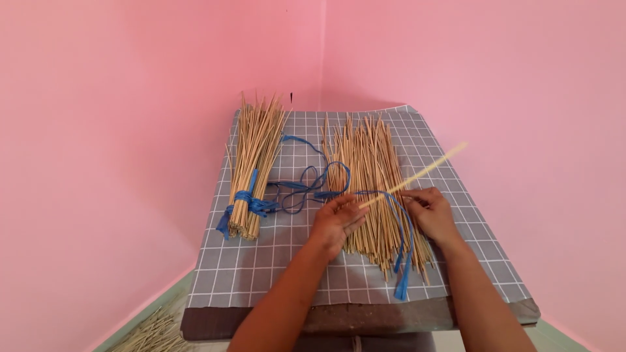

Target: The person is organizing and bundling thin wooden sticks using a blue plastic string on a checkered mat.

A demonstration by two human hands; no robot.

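Right fingers [412,194] were pinched shut on one thin stick [417,175], held at its near end; the stick angled up and away to the right, clear of the pile. Left fingers [349,207] were spread open and flat, pressing the near-left part of the loose pile [375,189]. Left hand [336,221] rested on the pile; right hand [433,212] sat at the pile's right edge, touching it.

Loose pile lay lengthwise on the right half of the desk [261,267], tips pointing away. A blue cord [401,241] ran across the pile between the hands, its tail hanging toward the near desk edge. More cord looped in a tangle [306,186] between the pile and the tied bundle [251,176] on the left, which was already bound low with blue cord. Desk was covered with grey checked cloth [469,215], set in a pink wall corner. More sticks lay on the floor [153,332], lower left.

Judgement: step in hand looked like picking or sorting single sticks from the loose pile, pile not yet tied. The next move would call for keeping the left hand down so the pile doesn't scatter, and keeping the cord free under the sticks.
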